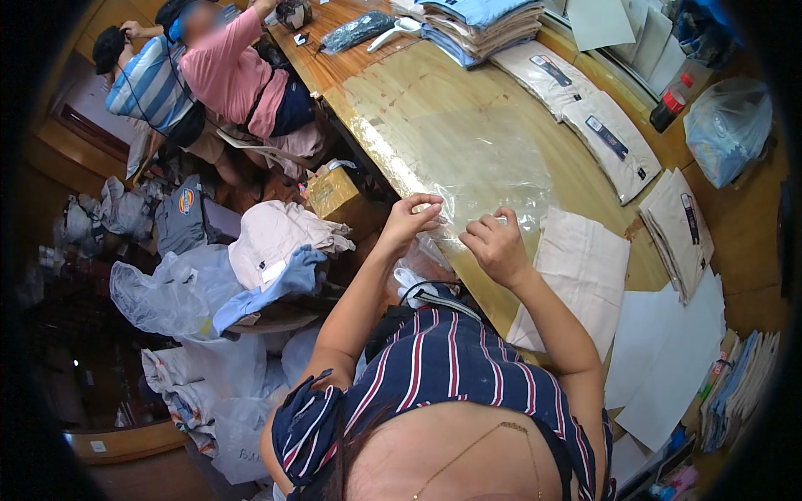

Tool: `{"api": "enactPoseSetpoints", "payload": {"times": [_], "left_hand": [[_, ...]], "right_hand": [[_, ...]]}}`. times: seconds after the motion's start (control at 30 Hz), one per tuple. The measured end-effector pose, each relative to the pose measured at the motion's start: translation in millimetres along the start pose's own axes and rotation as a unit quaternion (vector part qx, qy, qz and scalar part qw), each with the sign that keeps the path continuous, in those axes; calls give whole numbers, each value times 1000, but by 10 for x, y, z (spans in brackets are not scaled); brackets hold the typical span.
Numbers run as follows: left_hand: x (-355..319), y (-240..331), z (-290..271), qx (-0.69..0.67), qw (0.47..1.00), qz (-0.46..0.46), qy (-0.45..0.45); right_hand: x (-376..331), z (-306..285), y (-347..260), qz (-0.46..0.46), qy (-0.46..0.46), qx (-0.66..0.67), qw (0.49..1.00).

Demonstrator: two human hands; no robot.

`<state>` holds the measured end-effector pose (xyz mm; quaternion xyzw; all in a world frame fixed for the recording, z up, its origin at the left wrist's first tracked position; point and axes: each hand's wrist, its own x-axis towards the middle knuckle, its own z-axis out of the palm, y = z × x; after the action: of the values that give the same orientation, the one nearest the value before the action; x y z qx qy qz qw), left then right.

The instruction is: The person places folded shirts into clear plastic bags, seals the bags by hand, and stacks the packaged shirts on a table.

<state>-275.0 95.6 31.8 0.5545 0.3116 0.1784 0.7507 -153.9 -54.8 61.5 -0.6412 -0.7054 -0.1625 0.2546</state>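
Note:
A clear plastic bag (494,163) lies spread on the wooden table, its near edge toward me. My left hand (413,220) is at the near left corner of the bag, thumb and fingers pinched on its edge. A short way to the right, my right hand (499,244) is closed in a pinch at the same near edge. The film between the hands is so clear that its exact outline is hard to follow. Just right of my right hand lies a folded pale beige garment (583,260), partly under my right forearm.
Folded garments with dark tags (608,146) line the table's far right side. A tall garment stack (484,25), a white handheld tool (393,33) and a dark packaged item (357,32) are at the back. White sheets (668,351) lie right. Garments on a stool (280,242) stand left; two people (238,75) are beyond.

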Motion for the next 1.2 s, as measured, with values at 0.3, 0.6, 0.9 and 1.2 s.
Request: {"api": "enactPoseSetpoints", "payload": {"times": [0.3, 0.6, 0.9, 1.2], "left_hand": [[85, 1, 165, 100, 990, 98, 5], [88, 69, 163, 96, 989, 105, 43], [109, 43, 137, 102, 989, 106, 16], [272, -3, 42, 141, 983, 87, 75]], "right_hand": [[-155, 70, -6, 231, -2, 60, 971], [86, 97, 74, 446, -44, 249, 859], [68, 208, 106, 384, -20, 279, 880], [-195, 139, -92, 117, 86, 95, 985]]}}
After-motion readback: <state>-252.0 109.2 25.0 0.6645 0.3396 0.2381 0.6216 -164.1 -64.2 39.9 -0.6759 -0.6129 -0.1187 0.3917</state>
